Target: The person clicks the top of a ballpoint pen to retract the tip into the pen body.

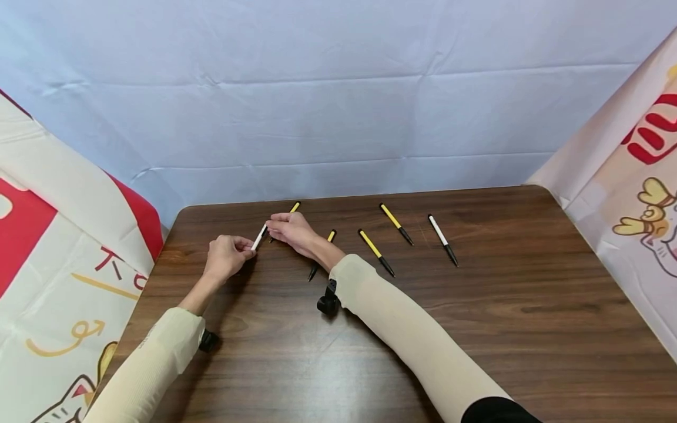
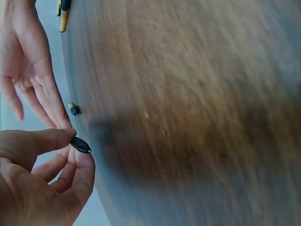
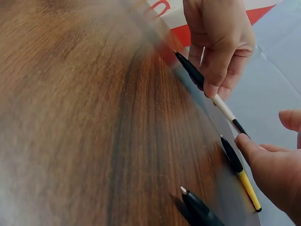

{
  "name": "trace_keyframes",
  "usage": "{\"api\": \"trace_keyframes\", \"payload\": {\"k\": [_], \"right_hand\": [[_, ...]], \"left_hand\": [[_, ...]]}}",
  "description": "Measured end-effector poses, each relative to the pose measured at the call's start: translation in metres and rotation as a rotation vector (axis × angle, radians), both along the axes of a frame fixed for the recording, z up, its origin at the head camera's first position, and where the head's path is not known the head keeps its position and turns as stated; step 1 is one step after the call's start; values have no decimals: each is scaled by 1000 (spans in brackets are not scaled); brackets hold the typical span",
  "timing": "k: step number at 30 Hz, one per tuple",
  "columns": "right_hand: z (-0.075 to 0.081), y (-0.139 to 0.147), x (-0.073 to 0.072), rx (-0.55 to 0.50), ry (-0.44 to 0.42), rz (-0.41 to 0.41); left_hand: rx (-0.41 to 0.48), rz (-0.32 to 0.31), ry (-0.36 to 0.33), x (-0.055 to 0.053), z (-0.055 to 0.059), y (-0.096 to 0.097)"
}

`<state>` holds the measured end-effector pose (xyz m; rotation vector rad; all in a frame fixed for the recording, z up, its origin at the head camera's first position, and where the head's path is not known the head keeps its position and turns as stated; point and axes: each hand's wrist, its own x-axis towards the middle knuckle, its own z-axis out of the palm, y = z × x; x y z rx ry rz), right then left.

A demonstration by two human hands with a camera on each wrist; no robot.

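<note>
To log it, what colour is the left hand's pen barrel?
The barrel is white, best seen in the right wrist view.

At a brown wooden table, my left hand pinches the near end of a white pen; the fingertips of my right hand are at its far end. To the right of this held pen, nearest first, lie a yellow pen partly hidden by my right hand, a second yellow pen partly behind my wrist, a third yellow pen, a fourth yellow pen and another white pen.
</note>
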<state>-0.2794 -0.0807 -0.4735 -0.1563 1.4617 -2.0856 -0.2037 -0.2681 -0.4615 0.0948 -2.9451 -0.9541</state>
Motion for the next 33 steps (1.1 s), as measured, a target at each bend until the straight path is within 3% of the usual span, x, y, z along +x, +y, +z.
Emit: {"api": "trace_keyframes", "payload": {"k": [10, 33], "right_hand": [[-4, -6, -5, -39, -76, -46], [-4, -12, -9, -42, -97, -84]], "left_hand": [[17, -10, 24, 0, 3, 7], [91, -1, 17, 6, 11, 12]]}}
